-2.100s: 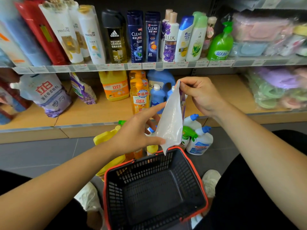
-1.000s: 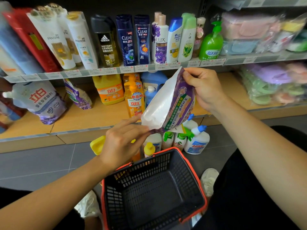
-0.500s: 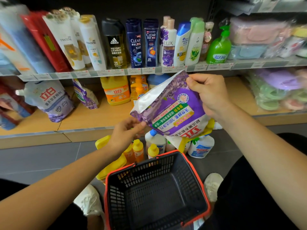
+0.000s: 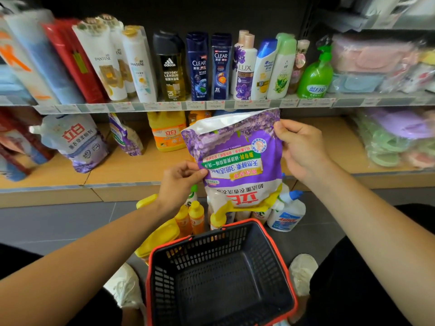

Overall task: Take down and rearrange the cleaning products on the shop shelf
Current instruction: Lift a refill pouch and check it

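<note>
A purple and white detergent refill pouch (image 4: pixel 237 161) hangs upside down in the air in front of the lower wooden shelf (image 4: pixel 131 170), its printed face towards me. My right hand (image 4: pixel 301 149) pinches its upper right corner. My left hand (image 4: pixel 179 182) pinches its left edge lower down. The pouch's spout end points down, above a cluster of bottles on the floor. Directly below stands a black shopping basket with a red rim (image 4: pixel 150 260), with nothing in it.
On the lower shelf stand a yellow jug (image 4: pixel 167 132) and two more refill pouches (image 4: pixel 75 140) (image 4: pixel 124 135). Shampoo bottles (image 4: pixel 197 67) line the upper shelf. Orange bottles (image 4: pixel 190 217) and a white toilet cleaner (image 4: pixel 287 212) stand on the grey floor. Packed sponges lie at right.
The pouch has turned from edge-on to face-on and its print now faces me. My left hand shifted from its lower white side to pinching its left edge.
</note>
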A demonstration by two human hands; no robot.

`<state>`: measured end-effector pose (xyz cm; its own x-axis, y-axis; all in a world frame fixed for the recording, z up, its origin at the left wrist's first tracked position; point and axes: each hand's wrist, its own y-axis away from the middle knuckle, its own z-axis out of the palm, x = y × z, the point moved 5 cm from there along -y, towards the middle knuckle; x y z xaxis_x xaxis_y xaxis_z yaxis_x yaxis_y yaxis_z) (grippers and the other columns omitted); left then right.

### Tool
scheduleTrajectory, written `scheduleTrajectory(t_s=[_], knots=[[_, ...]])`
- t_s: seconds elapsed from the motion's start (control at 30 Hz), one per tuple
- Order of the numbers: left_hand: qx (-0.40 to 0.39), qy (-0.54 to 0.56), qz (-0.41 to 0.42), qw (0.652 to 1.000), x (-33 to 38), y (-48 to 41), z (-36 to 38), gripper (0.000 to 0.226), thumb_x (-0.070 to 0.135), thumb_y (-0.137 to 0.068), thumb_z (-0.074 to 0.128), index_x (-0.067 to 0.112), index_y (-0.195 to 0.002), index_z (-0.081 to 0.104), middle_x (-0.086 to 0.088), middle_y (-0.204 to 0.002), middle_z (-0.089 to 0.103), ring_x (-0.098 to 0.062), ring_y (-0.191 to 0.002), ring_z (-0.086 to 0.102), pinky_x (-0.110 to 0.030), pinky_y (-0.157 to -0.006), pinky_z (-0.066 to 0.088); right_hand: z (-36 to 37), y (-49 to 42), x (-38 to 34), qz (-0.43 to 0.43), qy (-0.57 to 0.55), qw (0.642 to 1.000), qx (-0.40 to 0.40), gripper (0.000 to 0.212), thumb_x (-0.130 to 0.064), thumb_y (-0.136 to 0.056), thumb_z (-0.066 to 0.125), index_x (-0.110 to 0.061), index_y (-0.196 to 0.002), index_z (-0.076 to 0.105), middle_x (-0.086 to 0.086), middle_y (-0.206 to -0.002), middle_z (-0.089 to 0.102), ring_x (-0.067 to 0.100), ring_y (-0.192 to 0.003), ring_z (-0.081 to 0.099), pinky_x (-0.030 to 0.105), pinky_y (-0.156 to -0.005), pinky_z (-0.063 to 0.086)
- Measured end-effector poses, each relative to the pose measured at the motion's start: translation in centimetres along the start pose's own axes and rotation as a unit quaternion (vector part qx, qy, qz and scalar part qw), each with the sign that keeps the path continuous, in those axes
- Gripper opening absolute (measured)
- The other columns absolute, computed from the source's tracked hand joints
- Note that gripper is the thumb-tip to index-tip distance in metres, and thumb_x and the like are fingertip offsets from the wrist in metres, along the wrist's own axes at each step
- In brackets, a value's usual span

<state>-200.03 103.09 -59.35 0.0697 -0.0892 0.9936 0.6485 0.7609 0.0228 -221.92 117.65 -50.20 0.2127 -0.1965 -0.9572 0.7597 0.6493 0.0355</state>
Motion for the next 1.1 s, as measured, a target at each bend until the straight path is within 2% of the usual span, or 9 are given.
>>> scheduleTrajectory(t_s=[0.27,0.37,0.47,0.53,0.67,0.8,0.87,0.97,1.1], knots=[[0.048,-0.064,0.102,0.992,5.8,-0.2,-2.0,0.009,0.006,-0.087,0.072,0.01,-0.083,0.065,0.003,-0.068,0.073,-0.007,-0.075,0.073,-0.021,-0.064,0.059,-1.1,-0.9,2.9,0.072,0.008,0.997,0.028,0.02,-0.004,-0.097,0.06,-0.004,-0.116,0.062,0.001,-0.079,0.074,0.014,-0.066,0.071,0.031,-0.062,0.06],[0.071,-0.172,0.171,0.967,8.4,0.4,-2.4,0.011,0.01,-0.086,0.076,0.017,-0.081,0.069,-0.001,-0.074,0.072,-0.012,-0.074,0.069,-0.027,-0.065,0.058,-1.1,-1.2,3.6,0.104,0.067,0.992,0.027,0.023,-0.005,-0.097,0.06,-0.006,-0.12,0.063,0.006,-0.094,0.072,0.021,-0.08,0.069,0.039,-0.081,0.059],[0.05,-0.305,0.243,0.919,10.4,0.9,-1.9,0.008,0.016,-0.086,0.078,0.019,-0.083,0.072,0.005,-0.078,0.071,-0.005,-0.07,0.063,-0.025,-0.062,0.053,-0.3,-1.2,1.8,0.005,0.149,0.989,0.023,0.025,-0.01,-0.095,0.062,-0.017,-0.119,0.069,0.005,-0.114,0.073,0.019,-0.105,0.068,0.036,-0.098,0.053],[0.024,-0.385,0.278,0.88,11.1,1.3,-1.4,0.006,0.018,-0.087,0.078,0.015,-0.083,0.074,0.006,-0.081,0.07,-0.007,-0.072,0.063,-0.028,-0.064,0.053,1.5,-0.4,0.0,-0.11,0.191,0.974,-0.056,0.035,-0.016,-0.091,0.069,-0.024,-0.125,0.066,-0.001,-0.121,0.071,0.011,-0.115,0.064,0.029,-0.099,0.051],[-0.05,-0.463,0.318,0.826,10.9,2.0,-0.5,0.01,0.018,-0.087,0.078,0.009,-0.086,0.076,0.001,-0.084,0.071,-0.013,-0.078,0.063,-0.03,-0.067,0.051,5.9,2.2,1.1,-0.203,0.374,0.874,-0.235,0.064,-0.045,-0.077,0.08,-0.033,-0.135,0.054,-0.014,-0.136,0.058,-0.002,-0.126,0.052,0.013,-0.104,0.04],[-0.078,-0.456,0.317,0.828,10.2,2.4,-0.1,0.007,0.019,-0.087,0.079,0.012,-0.086,0.076,0.007,-0.082,0.068,-0.006,-0.077,0.059,-0.015,-0.066,0.044,7.5,2.0,2.6,-0.188,0.454,0.832,-0.258,0.034,-0.033,-0.078,0.083,-0.017,-0.107,0.076,-0.01,-0.096,0.07,0.0,-0.09,0.065,0.023,-0.084,0.051],[-0.075,-0.438,0.311,0.84,9.9,2.6,-0.1,0.007,0.019,-0.086,0.079,0.014,-0.085,0.076,0.01,-0.082,0.068,-0.005,-0.078,0.061,-0.013,-0.066,0.045,7.8,1.8,2.2,-0.204,0.453,0.829,-0.259,0.017,-0.027,-0.075,0.086,-0.022,-0.09,0.078,-0.011,-0.078,0.07,0.0,-0.075,0.064,0.022,-0.071,0.05],[-0.086,-0.396,0.297,0.865,9.6,2.7,-0.2,0.008,0.02,-0.085,0.079,0.013,-0.087,0.076,0.013,-0.083,0.069,-0.005,-0.082,0.064,-0.011,-0.067,0.046,8.0,2.0,1.5,-0.223,0.409,0.847,-0.256,0.024,-0.018,-0.072,0.088,-0.034,-0.074,0.071,-0.016,-0.068,0.067,-0.003,-0.066,0.062,0.012,-0.061,0.044],[-0.113,-0.385,0.248,0.882,8.9,1.9,-2.7,0.033,0.039,-0.077,0.079,0.022,-0.104,0.073,0.012,-0.104,0.073,-0.003,-0.1,0.064,-0.015,-0.083,0.047,8.1,2.6,0.8,-0.266,0.406,0.835,-0.261,0.029,-0.01,-0.071,0.088,-0.032,-0.078,0.071,-0.022,-0.068,0.062,-0.007,-0.068,0.062,0.006,-0.063,0.04]])
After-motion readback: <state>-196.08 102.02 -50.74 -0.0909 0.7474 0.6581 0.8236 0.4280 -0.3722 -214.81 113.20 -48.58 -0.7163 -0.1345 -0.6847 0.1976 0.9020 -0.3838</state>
